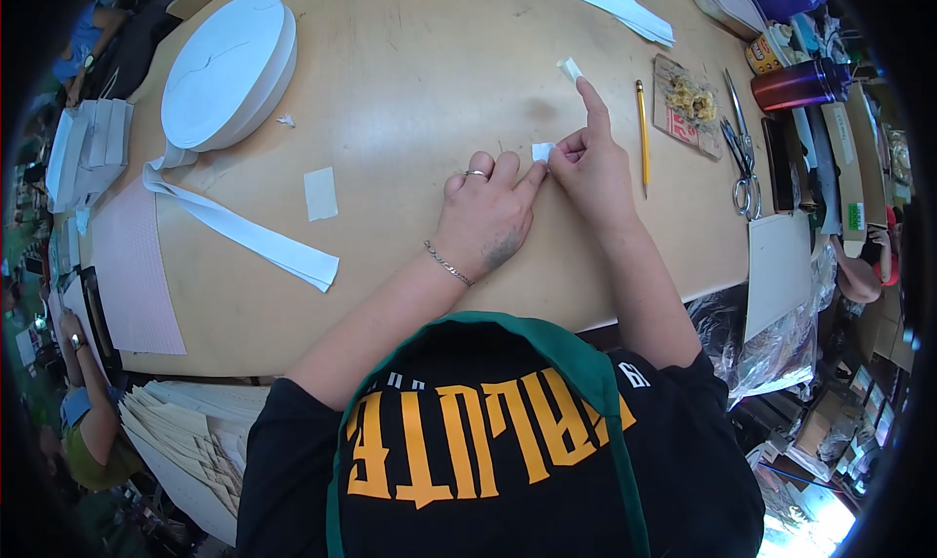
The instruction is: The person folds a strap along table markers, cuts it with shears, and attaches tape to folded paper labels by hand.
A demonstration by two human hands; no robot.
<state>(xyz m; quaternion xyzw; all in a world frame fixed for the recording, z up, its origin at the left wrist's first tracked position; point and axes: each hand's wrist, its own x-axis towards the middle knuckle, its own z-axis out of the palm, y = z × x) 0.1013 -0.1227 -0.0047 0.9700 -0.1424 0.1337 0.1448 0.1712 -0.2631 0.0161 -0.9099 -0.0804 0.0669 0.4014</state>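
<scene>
In the head view, a small white piece of paper or fabric (543, 151) is at the fingertips of both hands, over the middle of the table. My left hand (488, 205) is curled, its index fingertip pressed at the piece's lower edge; a ring and a chain bracelet are on this hand and wrist. My right hand (595, 173) pinches the piece's right edge between thumb and curled fingers. Its index finger points up, with a short pale strip of what looks like tape (569, 68) at the tip. The fingertips partly hide the white piece.
A large white roll (224, 80) trails a folded white strip (254, 241). A pale rectangle (320, 194) lies left of my hands. Rightward are a pencil (642, 143), a clear block with yellowish scraps (688, 104), scissors (746, 168) and a purple bottle (800, 85). Other people stand at both sides.
</scene>
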